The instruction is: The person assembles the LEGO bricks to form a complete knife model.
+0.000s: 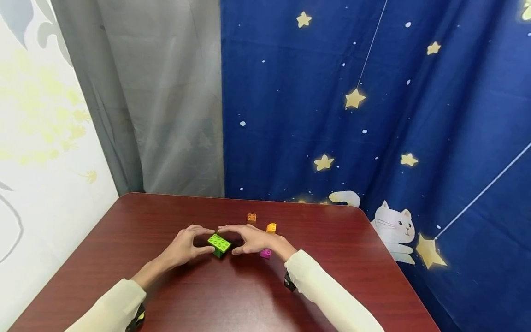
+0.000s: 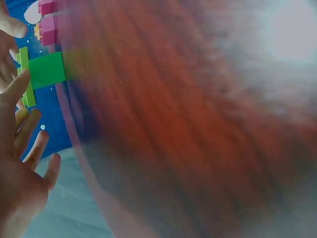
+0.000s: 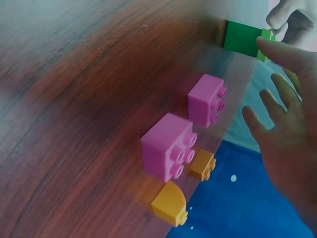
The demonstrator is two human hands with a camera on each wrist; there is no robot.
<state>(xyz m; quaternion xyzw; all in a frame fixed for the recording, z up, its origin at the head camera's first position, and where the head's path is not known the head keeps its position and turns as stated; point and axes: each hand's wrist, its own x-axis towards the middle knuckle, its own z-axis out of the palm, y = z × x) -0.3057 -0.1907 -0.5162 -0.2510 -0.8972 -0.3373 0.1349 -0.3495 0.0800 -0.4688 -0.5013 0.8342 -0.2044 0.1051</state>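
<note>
A light green studded plate [image 1: 219, 242] sits on top of a darker green block [image 2: 47, 70], both at the middle of the table. My left hand [image 1: 186, 249] has its thumb and index finger at the plate's left end, pinching it; its other fingers are spread in the left wrist view. Across from it, my right hand [image 1: 253, 239] arches with thumb and fingers apart. Its index fingertip is close to the plate's far corner, and whether it touches cannot be told. In the right wrist view the green block [image 3: 242, 38] stands between the hands.
Right of the green block stand two pink bricks [image 3: 204, 101] [image 3: 163, 144], an orange brick [image 1: 251, 217] and a yellow curved-top brick [image 1: 271, 228]. The dark red table [image 1: 199, 295] ends at grey and blue curtains [image 1: 290, 115]; a pale patterned surface [image 1: 45, 152] is at the left.
</note>
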